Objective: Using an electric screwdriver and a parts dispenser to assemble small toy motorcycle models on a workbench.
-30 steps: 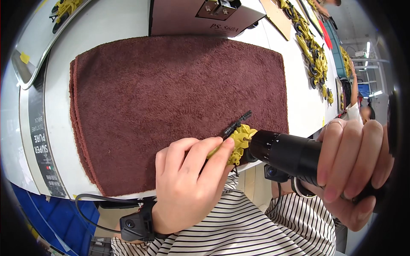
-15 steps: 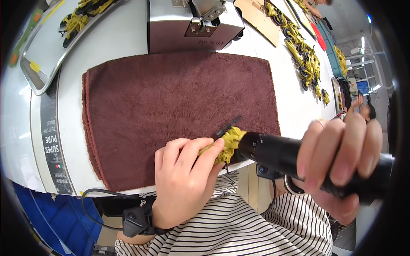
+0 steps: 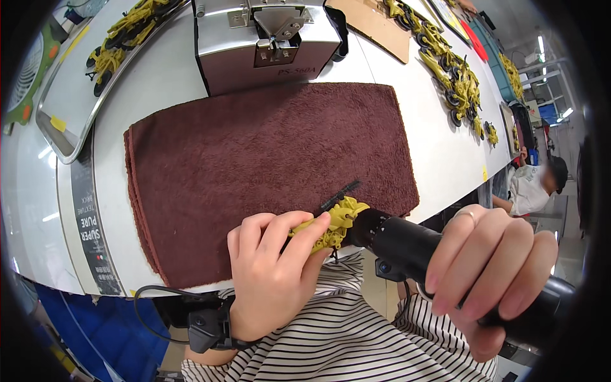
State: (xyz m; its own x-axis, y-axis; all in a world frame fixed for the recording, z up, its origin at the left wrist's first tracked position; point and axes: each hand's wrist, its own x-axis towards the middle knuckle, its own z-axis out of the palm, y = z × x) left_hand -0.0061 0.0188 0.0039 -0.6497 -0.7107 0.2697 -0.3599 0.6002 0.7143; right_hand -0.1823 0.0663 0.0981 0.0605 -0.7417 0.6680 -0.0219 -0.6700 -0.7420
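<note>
My left hand point(image 3: 270, 270) is closed around a yellow toy motorcycle point(image 3: 344, 215), pressing it down at the towel's near edge. Fingers and thumb hide most of the toy's left part. A thin black strip point(image 3: 340, 195) lies along its far side; whether it joins the toy I cannot tell. My right hand point(image 3: 493, 267) wraps round a black cylindrical electric screwdriver point(image 3: 407, 243), which slants leftward with its front end against the toy's right side. Its tip is hidden at the toy.
A brown towel point(image 3: 254, 146) covers the middle of the white table point(image 3: 439, 181). Behind it stands a metal machine point(image 3: 254, 79). Yellow toy motorcycles fill a metal tray point(image 3: 84, 137) at left; more toy motorcycles point(image 3: 461, 86) lie at right, near a brown board point(image 3: 375, 32). A person point(image 3: 531, 188) is beyond.
The view has shifted slightly. My right hand and the screwdriver sit a little lower, the tool's front end still at the toy. My left hand keeps its hold.
</note>
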